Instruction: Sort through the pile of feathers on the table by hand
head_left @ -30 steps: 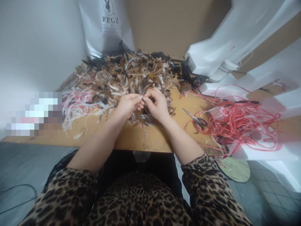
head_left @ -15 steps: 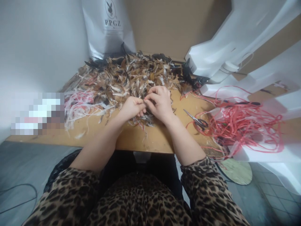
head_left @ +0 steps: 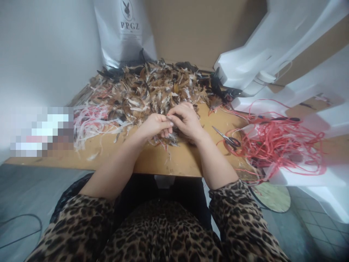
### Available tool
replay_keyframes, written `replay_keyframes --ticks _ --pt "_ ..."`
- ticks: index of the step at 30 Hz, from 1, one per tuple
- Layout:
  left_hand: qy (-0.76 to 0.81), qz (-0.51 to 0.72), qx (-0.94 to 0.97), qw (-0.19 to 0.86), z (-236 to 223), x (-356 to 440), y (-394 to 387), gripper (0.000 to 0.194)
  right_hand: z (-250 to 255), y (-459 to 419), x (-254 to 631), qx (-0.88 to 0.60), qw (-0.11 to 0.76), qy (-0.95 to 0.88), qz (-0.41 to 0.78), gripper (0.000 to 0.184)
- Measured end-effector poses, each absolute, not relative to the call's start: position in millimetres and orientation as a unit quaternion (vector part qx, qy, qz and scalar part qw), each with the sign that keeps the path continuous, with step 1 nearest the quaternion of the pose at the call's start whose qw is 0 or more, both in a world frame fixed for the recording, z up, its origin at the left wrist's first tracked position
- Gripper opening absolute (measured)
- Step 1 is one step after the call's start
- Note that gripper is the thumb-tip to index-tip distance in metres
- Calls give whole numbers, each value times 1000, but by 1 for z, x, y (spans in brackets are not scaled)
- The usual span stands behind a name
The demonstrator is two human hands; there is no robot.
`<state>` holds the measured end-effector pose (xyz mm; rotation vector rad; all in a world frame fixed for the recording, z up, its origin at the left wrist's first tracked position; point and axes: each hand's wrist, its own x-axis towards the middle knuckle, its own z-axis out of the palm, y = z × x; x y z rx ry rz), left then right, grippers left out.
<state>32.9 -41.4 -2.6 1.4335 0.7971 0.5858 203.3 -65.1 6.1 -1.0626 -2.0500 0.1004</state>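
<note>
My left hand (head_left: 156, 126) and my right hand (head_left: 186, 122) meet in the middle of the head view, thumbs and fingertips touching. Both are closed in a pinch; whatever lies between the fingers is too small or too hidden to name. Just beyond them rises a big heap of brown, white and black feathers (head_left: 152, 85). Small feather scraps (head_left: 172, 139) lie on the wooden table (head_left: 166, 160) below the hands.
Scissors (head_left: 227, 137) lie right of my hands, beside a tangle of red strips (head_left: 280, 145). White and pink strips (head_left: 89, 123) are on the left. A white printed bag (head_left: 124, 40) stands behind the feathers; white plastic sheeting (head_left: 245, 54) hangs at right.
My right hand's fingers have curled in closer and lower over the left fingertips. The left thumb now lies straighter against the right fingers. The feathers and scissors stay put.
</note>
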Motion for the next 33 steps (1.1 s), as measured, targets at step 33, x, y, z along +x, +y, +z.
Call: replay_keyframes --ticks 33 --pt "221 469 428 740 3 32 -38 16 -3 -57 196 -360 613 -624 325 26"
